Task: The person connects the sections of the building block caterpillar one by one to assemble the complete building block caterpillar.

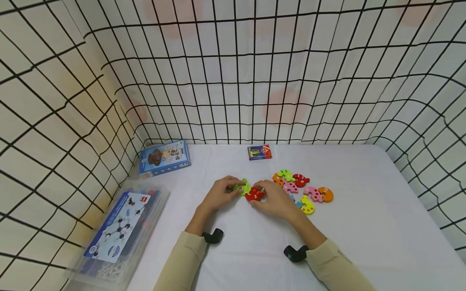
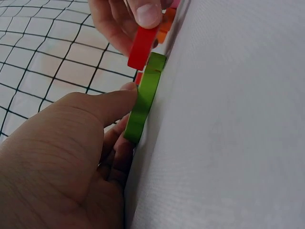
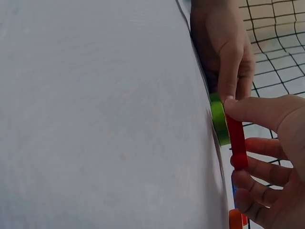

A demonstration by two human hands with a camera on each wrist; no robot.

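Red flat animal-shaped piece marked with a 2 (image 1: 255, 195) sits between the two hands near the middle of the white cloth-covered table (image 1: 382, 226), pinched in the right hand (image 1: 274, 200). That hand reaches in from the lower right, its forearm slanting up and leftward; the thumb presses the piece's near side while curled fingers meet the far side. The wrist views show the piece slightly higher off the cloth than the flat light-green animal-shaped piece (image 1: 243, 187) beside it.

The left hand (image 1: 221, 193) mirrors this pose, its forearm slanting up and rightward, thumb on the near edge of the green piece and fingers bent round the far edge, clamped on it close to the cloth. Both forearms wear beige long sleeves (image 1: 182, 260), with black wrist devices (image 1: 295, 253) at the cuffs.

Just beyond the right hand lies a yellow curved piece with orange spots (image 1: 308, 205); farther right, an orange round piece (image 1: 325, 195) touches a pink spotted piece (image 1: 313, 194).
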